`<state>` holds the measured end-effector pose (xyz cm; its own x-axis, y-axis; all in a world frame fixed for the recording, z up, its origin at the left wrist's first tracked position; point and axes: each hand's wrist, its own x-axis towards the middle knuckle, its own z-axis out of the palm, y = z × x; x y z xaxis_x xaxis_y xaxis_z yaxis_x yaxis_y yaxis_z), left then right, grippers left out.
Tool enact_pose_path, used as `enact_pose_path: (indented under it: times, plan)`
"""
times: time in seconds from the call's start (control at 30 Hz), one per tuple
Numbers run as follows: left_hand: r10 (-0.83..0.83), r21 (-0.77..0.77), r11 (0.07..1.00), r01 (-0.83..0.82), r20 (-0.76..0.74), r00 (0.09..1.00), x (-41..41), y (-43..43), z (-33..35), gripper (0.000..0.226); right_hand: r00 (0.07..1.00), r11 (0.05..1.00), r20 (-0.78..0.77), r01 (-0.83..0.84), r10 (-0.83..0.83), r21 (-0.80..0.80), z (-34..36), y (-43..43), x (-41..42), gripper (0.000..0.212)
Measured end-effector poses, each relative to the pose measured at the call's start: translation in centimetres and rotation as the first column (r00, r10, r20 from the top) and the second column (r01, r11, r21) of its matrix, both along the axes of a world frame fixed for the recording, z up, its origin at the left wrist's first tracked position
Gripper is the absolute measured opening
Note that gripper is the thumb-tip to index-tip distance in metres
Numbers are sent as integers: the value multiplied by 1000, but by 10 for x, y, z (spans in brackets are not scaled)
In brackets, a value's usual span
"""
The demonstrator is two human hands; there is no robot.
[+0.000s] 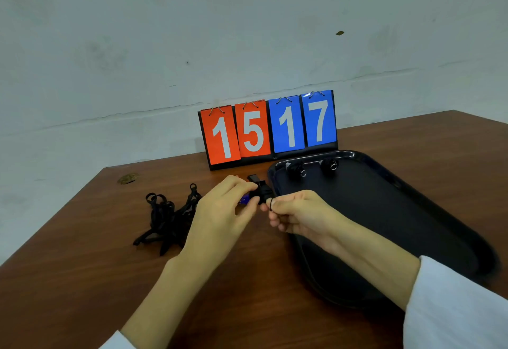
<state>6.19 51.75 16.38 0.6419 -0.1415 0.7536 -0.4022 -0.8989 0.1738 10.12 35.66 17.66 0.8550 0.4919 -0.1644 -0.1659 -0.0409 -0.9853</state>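
Observation:
My left hand (224,211) and my right hand (295,211) meet above the wooden table, both pinching a small bundled black strap (264,190). A thin black loop crosses a fingertip of my right hand. Something small and blue-purple (244,199) shows under my left fingers. A heap of loose black straps (167,215) lies on the table to the left of my left hand. Two bundled black straps with metal rings (298,169) (330,164) sit at the far end of the black tray (398,211).
A flip scoreboard (268,129) reading 15 in red and 17 in blue stands at the back of the table against the wall. The table's left edge (55,216) runs diagonally. A small black clip (253,177) lies behind my hands.

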Motion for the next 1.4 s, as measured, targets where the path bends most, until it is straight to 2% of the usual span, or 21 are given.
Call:
enact_pose_path:
  times: [0.07,0.17,0.27,0.33,0.43,0.53,0.6,0.7,0.9,1.0,1.07,1.13,1.2,1.27,1.3,1.33,1.4]
  plan:
    - [11,9,1000,-11,-14,1000,0,0,0,16,1000,1000,23,3,-2,-22,-1,0,0,17]
    - [-5,-11,1000,4,-37,999,-1,-1,2,25,999,999,44,-5,7,-41,-1,0,-1,18]
    - [-46,-147,989,35,-68,997,-1,-1,3,22,998,998,54,-14,17,-54,-1,1,-1,18]
    - [-82,-281,959,45,-123,989,-1,-3,5,8,999,998,47,-12,14,-54,0,2,-1,18]
    - [-141,-479,877,-13,-285,948,-1,-7,10,22,1000,999,16,-19,20,-29,1,1,-1,17]
    - [-251,-571,820,-23,-396,883,-1,-11,10,12,1000,1000,-1,-23,23,-8,1,1,-1,17]
    - [-281,-580,815,-4,-400,873,1,-12,7,5,1000,1000,7,-14,14,-14,0,1,0,16]
    - [-271,-570,822,18,-363,892,3,-8,3,12,999,999,35,-8,9,-43,-1,2,0,17]
    - [-120,-314,949,41,-236,964,-2,-8,5,12,1000,1000,13,19,-19,-9,-1,1,2,16]
    - [-78,-335,942,10,-189,979,-1,-11,1,20,999,999,34,40,-39,-16,-4,2,1,17]
    - [-70,-442,897,-15,-175,982,-2,-14,-2,27,993,996,91,78,-74,-38,-5,4,0,17]
    - [-53,-527,848,-51,-180,982,-3,-19,-2,34,954,976,270,171,-129,-138,-6,6,-1,19]
    - [-16,-588,803,-103,-194,981,-4,-22,-2,37,863,930,481,294,-158,-220,-7,8,-2,23]
    - [7,-682,711,-172,-237,971,-3,-24,0,38,771,888,620,378,-145,-261,-9,9,-4,25]
    - [-19,-753,626,-201,-273,962,-3,-24,1,38,717,865,686,416,-121,-282,-11,9,-6,25]
    - [-96,-839,500,-213,-299,949,-3,-23,1,39,648,837,757,459,-87,-297,-13,9,-6,24]
    - [-329,-956,161,-247,-288,899,-3,-24,1,39,488,799,872,533,-22,-279,-18,10,-7,22]
